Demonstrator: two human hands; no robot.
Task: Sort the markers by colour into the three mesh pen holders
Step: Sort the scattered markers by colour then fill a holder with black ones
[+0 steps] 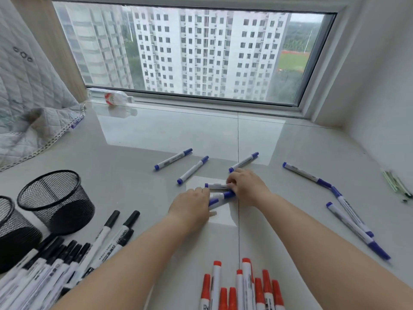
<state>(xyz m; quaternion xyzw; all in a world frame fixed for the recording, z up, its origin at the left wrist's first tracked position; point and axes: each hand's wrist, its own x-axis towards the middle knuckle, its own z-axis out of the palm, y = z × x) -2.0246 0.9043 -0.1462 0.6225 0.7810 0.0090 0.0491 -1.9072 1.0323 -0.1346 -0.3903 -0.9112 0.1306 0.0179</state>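
A glossy pale sill [138, 153] under a wide window is my worktop; both my hands meet at its middle, gathering blue markers into one bundle so they go in together. My left hand [192, 204] curls over two blue markers [220, 198], though how firmly I cannot tell; my right hand [248, 186] pinches a third [215, 186] just beyond them. More blues lie scattered past my fingers and off to my right; the reds [243, 287] sit grouped below my wrists, the blacks [67, 253] left of my forearm, beside two empty mesh holders [55, 198].
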